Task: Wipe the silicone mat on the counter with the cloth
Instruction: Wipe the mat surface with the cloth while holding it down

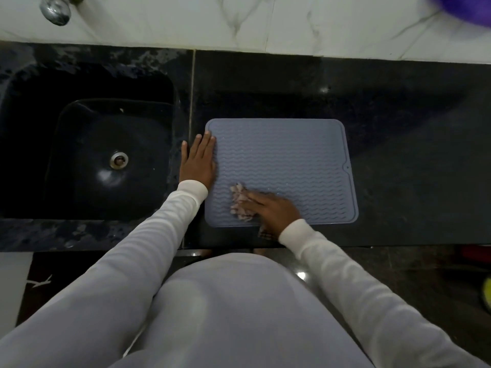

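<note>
Right now, from the head camera, the only view I have, the grey silicone mat (pixel 281 160) lies flat on the dark counter (pixel 398 123), just beside the black sink (pixel 87 144). My left hand (pixel 198 159) lies flat with straight fingers along the mat's left edge, half on the mat and half on the counter, pinning it down and gripping nothing. My right hand (pixel 271 209) presses the crumpled cloth (pixel 240 203) onto the mat's near left corner; the hand is blurred, so I cannot tell whether the fingers curl round the cloth or only bear down on it. A bit of cloth pokes out under my wrist, past the mat's near edge.

What worries me is the mat sliding or buckling. It is thin and flexible, I judge, and only its left edge is held, so a hard push toward the far right corner could ruck it up or shove it along the counter. The wavy ridges may snag the cloth and drag it out from under my palm. If I favour this corner, the far and right parts may go unwiped.
</note>
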Available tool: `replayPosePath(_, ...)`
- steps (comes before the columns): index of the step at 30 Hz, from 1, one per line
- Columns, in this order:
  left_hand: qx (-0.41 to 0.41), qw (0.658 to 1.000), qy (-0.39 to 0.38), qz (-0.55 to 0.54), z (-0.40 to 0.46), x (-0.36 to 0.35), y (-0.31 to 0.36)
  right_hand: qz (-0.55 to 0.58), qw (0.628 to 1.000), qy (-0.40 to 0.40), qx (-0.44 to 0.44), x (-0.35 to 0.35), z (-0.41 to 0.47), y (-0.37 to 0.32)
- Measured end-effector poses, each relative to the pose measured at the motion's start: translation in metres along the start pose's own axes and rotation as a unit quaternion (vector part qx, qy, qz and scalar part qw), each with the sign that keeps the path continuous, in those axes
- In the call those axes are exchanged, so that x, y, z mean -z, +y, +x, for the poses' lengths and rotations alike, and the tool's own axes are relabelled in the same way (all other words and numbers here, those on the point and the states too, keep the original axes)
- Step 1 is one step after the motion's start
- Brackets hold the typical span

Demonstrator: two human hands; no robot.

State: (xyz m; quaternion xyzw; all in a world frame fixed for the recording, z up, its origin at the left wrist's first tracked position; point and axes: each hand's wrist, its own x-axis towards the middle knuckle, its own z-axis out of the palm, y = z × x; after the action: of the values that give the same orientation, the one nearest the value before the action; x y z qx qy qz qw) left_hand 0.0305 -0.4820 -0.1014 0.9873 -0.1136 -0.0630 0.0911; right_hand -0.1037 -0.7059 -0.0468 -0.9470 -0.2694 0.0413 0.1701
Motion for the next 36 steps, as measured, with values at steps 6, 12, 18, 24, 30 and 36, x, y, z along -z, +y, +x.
replayPosePath(6, -0.007, 1.0, 0.007, -0.01, 0.0, -0.002, -0.002, -0.05, 0.994, -0.018, -0.094, 0.021, -0.061, 0.066)
replayPosePath(12, -0.008, 1.0, 0.005, 0.002, 0.0, -0.002, -0.003, -0.084, 0.976, -0.083, -0.183, 0.055, -0.112, 0.107)
replayPosePath(18, 0.001, 1.0, 0.0, 0.011, 0.0, -0.003, -0.001, -0.069, 0.964, -0.067, -0.247, 0.067, -0.126, 0.127)
replayPosePath(24, 0.002, 1.0, -0.01, 0.02, 0.0, 0.0, 0.001, -0.036, 0.987, 0.107, -0.117, 0.061, -0.063, 0.072)
replayPosePath(30, 0.005, 1.0, -0.012, 0.016, 0.002, 0.0, 0.004, 0.067, 0.988, 0.126, -0.052, 0.029, 0.028, -0.005)
replayPosePath(36, 0.002, 1.0, -0.01, 0.015, 0.001, 0.001, 0.003, -0.023, 0.997, -0.066, -0.035, -0.021, 0.013, 0.0)
